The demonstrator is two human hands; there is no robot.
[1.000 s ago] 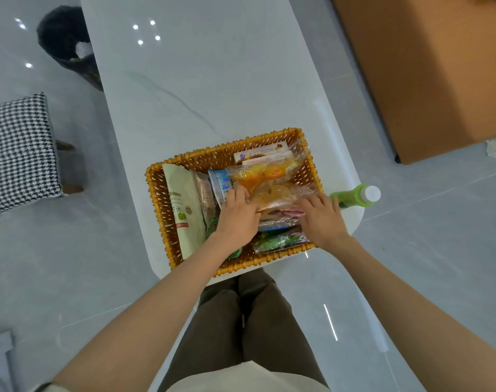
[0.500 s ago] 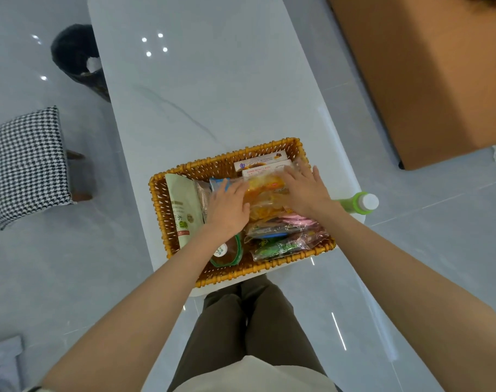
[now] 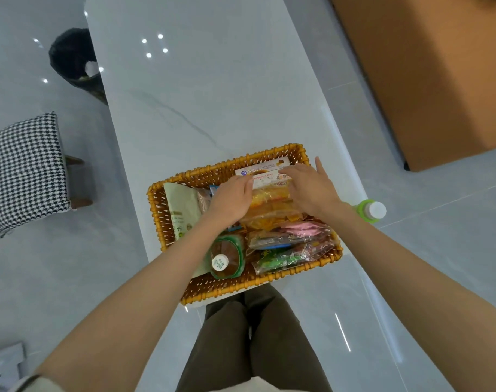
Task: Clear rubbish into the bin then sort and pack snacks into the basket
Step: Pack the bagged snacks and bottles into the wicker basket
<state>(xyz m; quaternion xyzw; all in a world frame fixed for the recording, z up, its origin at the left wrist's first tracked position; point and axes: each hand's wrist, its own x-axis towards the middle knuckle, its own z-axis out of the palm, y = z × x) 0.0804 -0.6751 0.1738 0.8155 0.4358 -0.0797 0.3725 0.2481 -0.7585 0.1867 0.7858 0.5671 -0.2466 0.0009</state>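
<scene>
Mostly done, head view: basket (image 3: pixel 156 219) sits at the near end of the table (image 3: pixel 212 80), packed full: pale pouch (image 3: pixel 181 210) along its left wall, capped bottle (image 3: pixel 227 258) near the front, clear snack packs (image 3: pixel 286 244) on the right. Right hand (image 3: pixel 311 188) lies flat, fingers straight, pressing the white box (image 3: pixel 265 168) at the far wall. Left hand (image 3: pixel 232 202) bends over the orange packs (image 3: pixel 269 213); can't tell if it pinches one. Bin (image 3: pixel 71 60) on the floor holds rubbish. Probably left to pack: green bottle (image 3: pixel 369 210) just outside the right wall

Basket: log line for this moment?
stage: packing | basket: nearly full | left hand: on orange packets | right hand: on white box | green bottle: outside basket
</scene>
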